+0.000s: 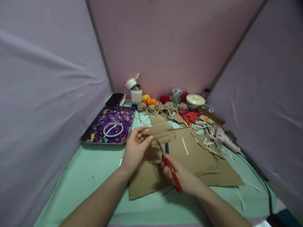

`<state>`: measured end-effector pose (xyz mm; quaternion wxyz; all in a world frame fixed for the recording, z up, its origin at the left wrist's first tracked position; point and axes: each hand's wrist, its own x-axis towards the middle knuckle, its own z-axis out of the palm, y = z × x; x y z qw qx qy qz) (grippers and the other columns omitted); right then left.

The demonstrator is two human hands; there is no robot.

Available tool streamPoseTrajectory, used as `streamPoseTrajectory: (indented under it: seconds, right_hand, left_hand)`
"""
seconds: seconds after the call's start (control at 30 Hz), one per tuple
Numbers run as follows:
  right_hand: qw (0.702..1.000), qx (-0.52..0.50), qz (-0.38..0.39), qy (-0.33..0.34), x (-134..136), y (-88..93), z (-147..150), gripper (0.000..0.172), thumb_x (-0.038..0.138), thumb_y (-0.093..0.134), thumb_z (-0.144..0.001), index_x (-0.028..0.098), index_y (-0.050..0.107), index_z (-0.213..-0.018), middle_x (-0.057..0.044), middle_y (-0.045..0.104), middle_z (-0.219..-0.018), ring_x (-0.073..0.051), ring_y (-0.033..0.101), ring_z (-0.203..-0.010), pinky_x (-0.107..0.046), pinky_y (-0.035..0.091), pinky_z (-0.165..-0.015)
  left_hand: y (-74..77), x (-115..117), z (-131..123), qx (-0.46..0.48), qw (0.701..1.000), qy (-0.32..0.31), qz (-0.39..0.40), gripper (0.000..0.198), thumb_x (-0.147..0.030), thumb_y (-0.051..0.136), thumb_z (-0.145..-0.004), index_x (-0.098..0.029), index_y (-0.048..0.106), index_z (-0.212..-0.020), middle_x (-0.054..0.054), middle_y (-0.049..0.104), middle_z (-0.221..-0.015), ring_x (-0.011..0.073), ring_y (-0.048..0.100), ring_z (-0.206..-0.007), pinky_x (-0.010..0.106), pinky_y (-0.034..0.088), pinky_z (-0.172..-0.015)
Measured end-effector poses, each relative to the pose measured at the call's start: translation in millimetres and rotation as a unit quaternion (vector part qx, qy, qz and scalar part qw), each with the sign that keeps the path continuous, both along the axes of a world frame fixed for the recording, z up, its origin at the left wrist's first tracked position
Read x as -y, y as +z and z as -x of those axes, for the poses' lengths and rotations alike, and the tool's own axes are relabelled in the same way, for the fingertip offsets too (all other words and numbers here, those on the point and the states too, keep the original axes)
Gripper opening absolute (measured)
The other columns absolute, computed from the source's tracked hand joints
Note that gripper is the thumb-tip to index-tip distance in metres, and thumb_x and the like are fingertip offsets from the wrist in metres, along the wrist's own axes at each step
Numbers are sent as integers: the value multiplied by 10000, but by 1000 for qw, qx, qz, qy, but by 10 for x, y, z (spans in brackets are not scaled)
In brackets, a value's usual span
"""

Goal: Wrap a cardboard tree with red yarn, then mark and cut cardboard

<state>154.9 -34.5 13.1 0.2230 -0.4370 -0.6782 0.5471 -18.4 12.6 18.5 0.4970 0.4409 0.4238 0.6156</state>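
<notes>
My left hand (138, 146) pinches the left edge of a small cut piece of cardboard (160, 126), held above a large cardboard sheet (189, 154). In my right hand (176, 173) are red-handled scissors (172, 173), their blades pointing up and left at the lower edge of the small piece. A dark blue stick-like item (167, 148) lies just right of the blades, partly hidden. On the large sheet rests a white strip (185, 146).
At the left, a metal tray (103, 143) holds purple beads and a white ring (113, 129). Twine balls (142, 106), a white bottle (136, 94) and a lidded bowl (195, 101) stand behind. A corded glue gun (227, 141) and scraps lie at the right.
</notes>
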Motion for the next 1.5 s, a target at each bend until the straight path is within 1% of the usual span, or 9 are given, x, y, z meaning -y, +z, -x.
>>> streamPoseTrajectory:
  seconds: [0.23, 0.53, 0.63, 0.8, 0.9, 0.97, 1.03, 1.23, 1.5]
  right_hand:
    - [1000, -6, -12, -24, 18, -71, 27, 518, 700, 360, -819, 185, 407, -779, 29, 426, -640, -101, 367, -576, -215, 300, -508]
    - [998, -27, 21, -50, 32, -208, 43, 389, 563, 424, -875, 187, 414, -772, 62, 359, -574, -79, 329, -504, -197, 257, -451]
    - [997, -25, 30, -68, 29, -235, 51, 375, 546, 425, -879, 188, 415, -769, 59, 372, -583, -83, 326, -511, -199, 264, -450]
    - [998, 27, -29, -44, 32, -183, 25, 356, 526, 418, -890, 183, 427, -793, 30, 426, -657, -103, 370, -584, -210, 298, -501]
    - [996, 44, -62, -37, 38, -158, 6, 341, 514, 398, -901, 182, 436, -835, 5, 466, -726, -118, 403, -634, -219, 328, -536]
    - [996, 47, -65, -28, 37, -146, -5, 347, 518, 376, -907, 181, 430, -842, -4, 474, -740, -122, 406, -640, -224, 335, -542]
    - [997, 51, -58, -25, 31, -130, -15, 354, 525, 373, -905, 182, 423, -830, -1, 467, -729, -119, 393, -627, -225, 333, -538]
    - [998, 45, -43, -30, 11, -76, -39, 330, 502, 415, -898, 180, 437, -827, 15, 455, -716, -108, 370, -615, -220, 334, -547]
    - [998, 44, -49, -15, 6, -28, -50, 391, 556, 368, -898, 182, 438, -811, 12, 467, -673, -109, 385, -593, -224, 323, -523]
  left_hand:
    - [7, -11, 8, 23, 1000, 1, 14, 408, -229, 716, -691, -199, 538, -1056, 5, 593, -877, 104, 571, -817, 226, 451, -752]
    - [37, 4, -13, 37, 999, -3, 29, 400, -247, 708, -699, -199, 531, -1054, -3, 591, -866, 106, 570, -799, 213, 445, -710]
    - [35, 9, -18, 35, 998, -23, 48, 397, -273, 698, -707, -204, 531, -1060, 4, 597, -872, 114, 576, -767, 219, 448, -672]
    - [29, 10, 0, -5, 999, -35, 34, 382, -255, 709, -697, -207, 539, -1036, -17, 590, -814, 104, 575, -749, 216, 444, -691]
    - [29, 28, -1, -18, 996, -84, 35, 396, -233, 697, -708, -204, 512, -1057, -4, 610, -819, 127, 599, -774, 249, 459, -713]
    - [27, 41, -5, -14, 991, -123, 50, 414, -225, 695, -710, -194, 492, -1070, 17, 628, -845, 148, 615, -793, 277, 469, -726]
    - [24, 46, -5, -10, 988, -139, 64, 419, -217, 700, -705, -185, 488, -1065, 27, 635, -855, 154, 622, -792, 290, 473, -731]
    - [24, 25, 21, -1, 987, -131, 94, 437, -216, 704, -699, -190, 482, -1075, 18, 640, -811, 146, 627, -711, 277, 470, -672]
    - [62, 24, 23, -19, 988, -114, 99, 426, -230, 725, -671, -199, 512, -1039, 1, 652, -766, 144, 629, -676, 256, 464, -624]
